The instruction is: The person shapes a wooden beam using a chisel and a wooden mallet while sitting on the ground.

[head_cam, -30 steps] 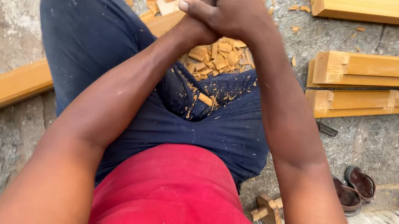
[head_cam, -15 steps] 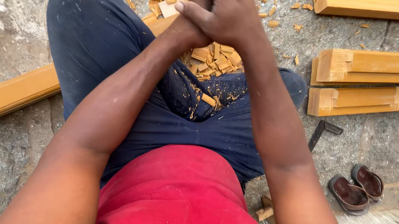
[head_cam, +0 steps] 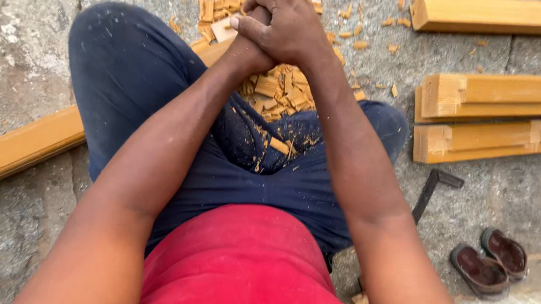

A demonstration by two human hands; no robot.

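Here the right hand (head_cam: 294,29) wraps over the left hand (head_cam: 248,42), both clasped tight, fingers closed; whether they grip anything is hidden. Beneath them lies a heap of small, blocky wood chips (head_cam: 278,88) on rough grey concrete and dark blue trousers. A smooth timber beam (head_cam: 9,153) runs under the knee; notched beams (head_cam: 507,97) lie well right, near brown sandals (head_cam: 489,262).

Left hand (head_cam: 251,31) mostly hidden under right hand (head_cam: 291,29) (contents untellable).

Navy trousers (head_cam: 129,81), red shirt (head_cam: 250,272)
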